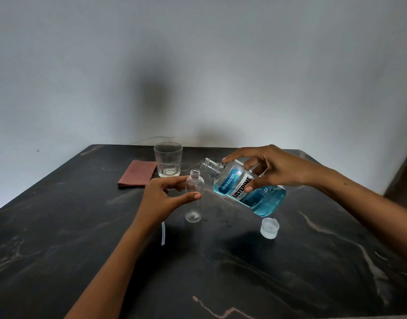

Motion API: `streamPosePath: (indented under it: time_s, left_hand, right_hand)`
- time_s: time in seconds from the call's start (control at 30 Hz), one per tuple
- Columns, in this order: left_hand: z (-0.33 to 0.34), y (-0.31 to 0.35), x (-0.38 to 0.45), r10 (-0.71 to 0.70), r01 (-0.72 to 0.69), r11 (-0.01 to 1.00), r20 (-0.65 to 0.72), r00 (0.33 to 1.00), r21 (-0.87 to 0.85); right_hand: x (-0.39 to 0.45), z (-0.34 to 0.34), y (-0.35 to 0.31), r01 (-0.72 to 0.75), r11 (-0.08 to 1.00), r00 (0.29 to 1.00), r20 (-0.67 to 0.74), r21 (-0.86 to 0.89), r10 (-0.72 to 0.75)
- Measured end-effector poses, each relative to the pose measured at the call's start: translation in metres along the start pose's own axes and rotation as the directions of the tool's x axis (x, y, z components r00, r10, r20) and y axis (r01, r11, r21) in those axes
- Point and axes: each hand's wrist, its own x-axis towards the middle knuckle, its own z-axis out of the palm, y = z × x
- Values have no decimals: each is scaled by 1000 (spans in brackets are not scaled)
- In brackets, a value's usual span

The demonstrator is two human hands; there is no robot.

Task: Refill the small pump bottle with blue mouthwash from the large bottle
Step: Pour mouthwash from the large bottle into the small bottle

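A small clear bottle (194,199) stands upright and uncapped at the table's middle, with no liquid visible inside. My left hand (162,199) pinches its upper body between thumb and fingers. My right hand (269,171) grips the large mouthwash bottle (248,188), half full of blue liquid, lifted off the table and tilted left. Its open neck hovers just right of and slightly above the small bottle's mouth. No liquid is flowing.
The large bottle's cap (269,227) lies upside down on the dark marble table (221,272). A thin clear pump tube (162,233) lies below my left hand. A drinking glass (168,162) and a folded reddish cloth (137,173) sit at the back.
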Motion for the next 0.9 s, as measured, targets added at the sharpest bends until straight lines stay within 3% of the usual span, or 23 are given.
streamPosePath:
  time_s: [0.9]
  left_hand:
    - [2, -2, 1, 68, -68, 998, -3, 998, -11]
  right_hand:
    - [11, -20, -9, -4, 990, 994, 109, -140, 19]
